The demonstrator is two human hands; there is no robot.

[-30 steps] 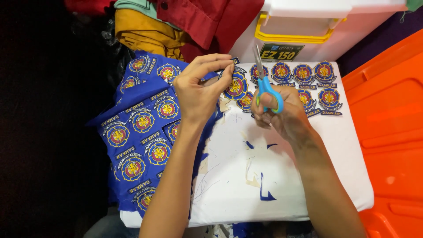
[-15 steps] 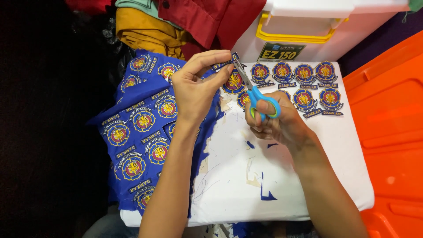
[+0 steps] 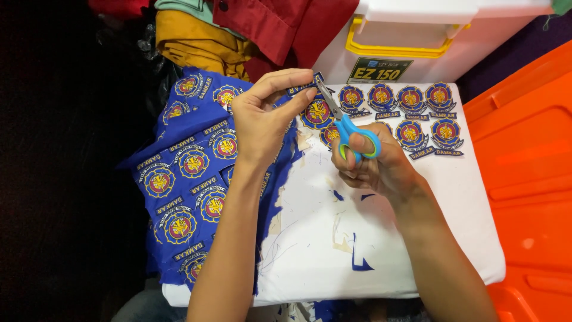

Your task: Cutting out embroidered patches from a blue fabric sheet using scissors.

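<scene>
The left hand [image 3: 262, 122] pinches the blue embroidered fabric sheet [image 3: 190, 173]; the right hand [image 3: 372, 164] grips blue-handled scissors [image 3: 345, 122] snipping beside it. Several cut round badges [image 3: 417, 113] lie right of the scissors; many remain uncut.

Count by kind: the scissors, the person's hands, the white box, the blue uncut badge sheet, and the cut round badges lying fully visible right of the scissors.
Scissors: 1
Hands: 2, left hand, right hand
White box: 1
Blue badge sheet: 1
Cut round badges: 6
Total: 11
</scene>
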